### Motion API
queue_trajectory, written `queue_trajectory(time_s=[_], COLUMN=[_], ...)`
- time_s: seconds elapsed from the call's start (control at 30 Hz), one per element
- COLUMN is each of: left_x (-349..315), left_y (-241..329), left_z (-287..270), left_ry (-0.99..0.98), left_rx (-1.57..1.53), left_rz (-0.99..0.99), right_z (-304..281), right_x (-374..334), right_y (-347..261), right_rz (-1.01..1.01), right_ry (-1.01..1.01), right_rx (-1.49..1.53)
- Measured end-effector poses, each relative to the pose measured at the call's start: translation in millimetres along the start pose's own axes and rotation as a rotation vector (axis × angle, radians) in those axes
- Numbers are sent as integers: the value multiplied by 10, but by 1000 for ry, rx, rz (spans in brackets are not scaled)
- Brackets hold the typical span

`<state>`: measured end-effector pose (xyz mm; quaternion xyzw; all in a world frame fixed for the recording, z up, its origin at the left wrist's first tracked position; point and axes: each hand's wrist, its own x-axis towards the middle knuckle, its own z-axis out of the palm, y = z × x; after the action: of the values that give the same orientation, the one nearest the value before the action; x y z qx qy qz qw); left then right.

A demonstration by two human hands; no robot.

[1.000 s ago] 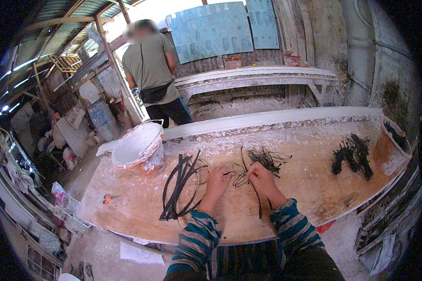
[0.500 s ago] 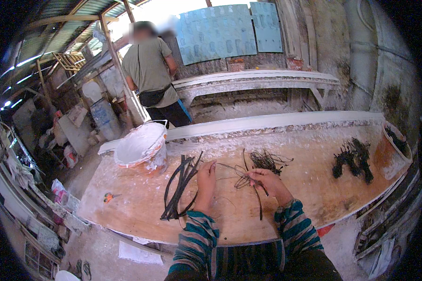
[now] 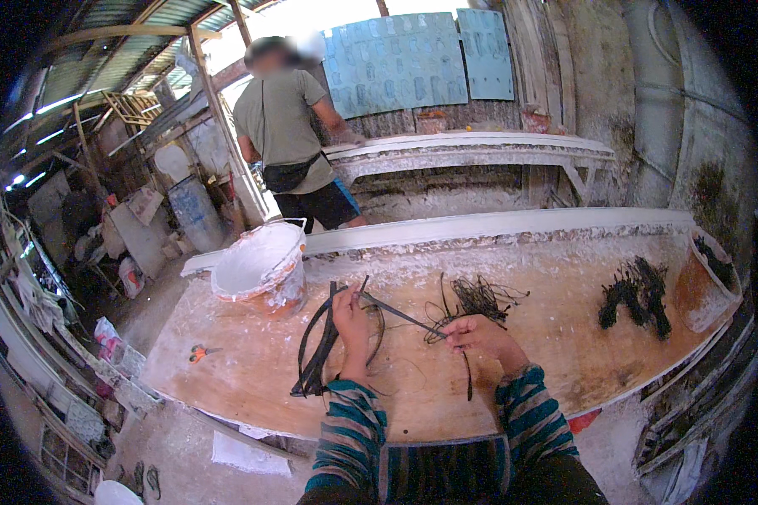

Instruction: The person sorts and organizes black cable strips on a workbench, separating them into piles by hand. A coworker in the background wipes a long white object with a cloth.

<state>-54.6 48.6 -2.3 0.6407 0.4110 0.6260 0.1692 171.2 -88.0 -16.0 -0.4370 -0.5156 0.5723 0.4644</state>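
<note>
A flat black strip (image 3: 404, 316) stretches between my two hands above the wooden tabletop. Its left part is pinched by my left hand (image 3: 350, 320), which is over a pile of similar black strips (image 3: 313, 358). My right hand (image 3: 484, 337) closes on the strip's other end, together with thin looped dark cord; a short dark length hangs below these fingers. Just beyond the right hand lies a tangle of thin black cords (image 3: 480, 296). How the strip and cord meet inside the right fingers is hidden.
A plaster-smeared bucket (image 3: 261, 273) stands at the table's left, orange-handled scissors (image 3: 200, 353) nearer. Dark cord bundles (image 3: 636, 299) and a tipped orange bucket (image 3: 706, 286) are at right. A white ledge (image 3: 497, 223) borders the far edge; beyond, a person (image 3: 286, 126) stands at a white bench (image 3: 480, 145).
My left hand has shifted slightly left over the strip pile, and a flat strip now spans to the right hand where thin cord showed. The person behind has reached an arm toward the bench.
</note>
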Motion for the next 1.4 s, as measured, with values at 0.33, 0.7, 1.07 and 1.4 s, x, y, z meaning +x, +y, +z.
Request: queue_trajectory(time_s=[0.33,0.7,1.07,1.4], left_x=[28,54,22,-184], left_y=[-13,-13,-206,-64], left_z=[-46,-70,-14,19], left_ry=[50,73,-206,-558], left_rx=[1,-16,-97,162], left_rz=[17,95,0,-32], right_z=[6,49,-17,-234], right_x=[45,80,-110,-128], right_y=[52,92,-159,-164], right_rz=[-148,-218,-324,-626], right_ry=[230,271,-25,189], right_rx=[-68,-126,516,902])
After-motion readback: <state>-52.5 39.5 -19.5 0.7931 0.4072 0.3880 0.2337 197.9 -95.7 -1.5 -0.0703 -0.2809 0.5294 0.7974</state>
